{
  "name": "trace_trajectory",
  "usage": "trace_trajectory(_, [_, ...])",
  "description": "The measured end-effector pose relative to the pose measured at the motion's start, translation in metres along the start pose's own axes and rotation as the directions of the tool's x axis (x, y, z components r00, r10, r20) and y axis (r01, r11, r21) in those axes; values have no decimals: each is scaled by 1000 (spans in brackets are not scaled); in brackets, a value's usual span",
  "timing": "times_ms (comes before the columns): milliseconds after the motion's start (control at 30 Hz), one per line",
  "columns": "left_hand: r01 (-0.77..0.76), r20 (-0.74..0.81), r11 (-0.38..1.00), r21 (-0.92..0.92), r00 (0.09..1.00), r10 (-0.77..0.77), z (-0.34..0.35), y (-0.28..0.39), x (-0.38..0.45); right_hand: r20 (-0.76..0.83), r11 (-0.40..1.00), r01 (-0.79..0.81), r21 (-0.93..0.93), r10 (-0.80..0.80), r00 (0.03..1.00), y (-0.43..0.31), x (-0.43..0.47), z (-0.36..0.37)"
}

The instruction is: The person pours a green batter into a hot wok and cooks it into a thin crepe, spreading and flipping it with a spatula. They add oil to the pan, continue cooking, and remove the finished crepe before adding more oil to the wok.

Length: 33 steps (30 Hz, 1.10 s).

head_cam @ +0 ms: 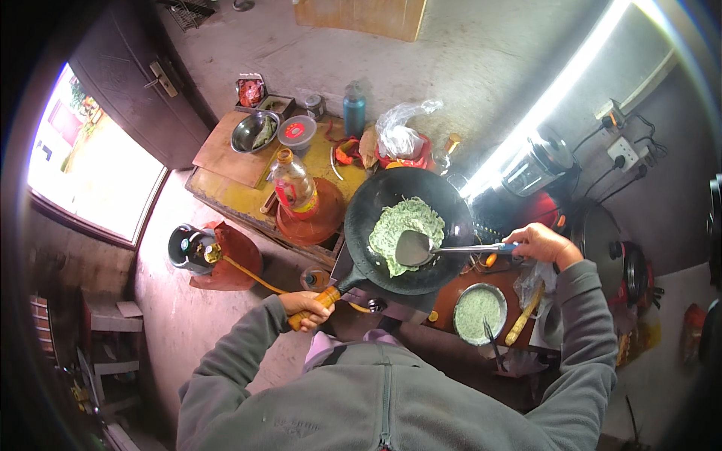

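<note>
My left hand (308, 310) grips the wooden handle (316, 307) of a black wok (361, 220), which sits over a gas stove (395, 301). A thin, pale green pancake (420, 217) with ragged edges lies in the wok. In my right hand (542, 245) is the long handle of a metal wok spatula (414, 248); its blade rests over the lower part of the pancake and hides some of it. Just right of the wok, a metal bowl (503, 325) holds speckled greenish batter (478, 310), with a dark utensil (492, 338) leaning in it.
An oil bottle (293, 183) stands on a brown-red lid left of the wok. Behind are a steel bowl (240, 135), a lidded tub (298, 132) and a blue-green bottle (354, 110). A gas cylinder (225, 262) with a yellow hose stands on the floor. Wall sockets (623, 152) carry cords at right.
</note>
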<state>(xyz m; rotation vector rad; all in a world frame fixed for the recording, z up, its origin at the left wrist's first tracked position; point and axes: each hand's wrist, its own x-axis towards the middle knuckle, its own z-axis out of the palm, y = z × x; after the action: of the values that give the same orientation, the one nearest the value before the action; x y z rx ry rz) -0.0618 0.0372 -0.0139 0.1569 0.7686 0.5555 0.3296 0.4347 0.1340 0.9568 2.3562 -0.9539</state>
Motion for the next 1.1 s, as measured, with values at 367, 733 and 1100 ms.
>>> trace_trajectory(367, [10,-102,1000,-5,995,-10,10,6,-2,126,548,246,-800,-249,960,-51,127,-141])
trace_trajectory(733, [10,-84,1000,-13,996,-11,4,8,-3,91,343,336,-877,-568,818,-175,138,-156])
trace_trajectory(1100, [-59,35,998,-17,998,59,-1,-3,8,-321,868,-19,496,204,925,-3,-69,129])
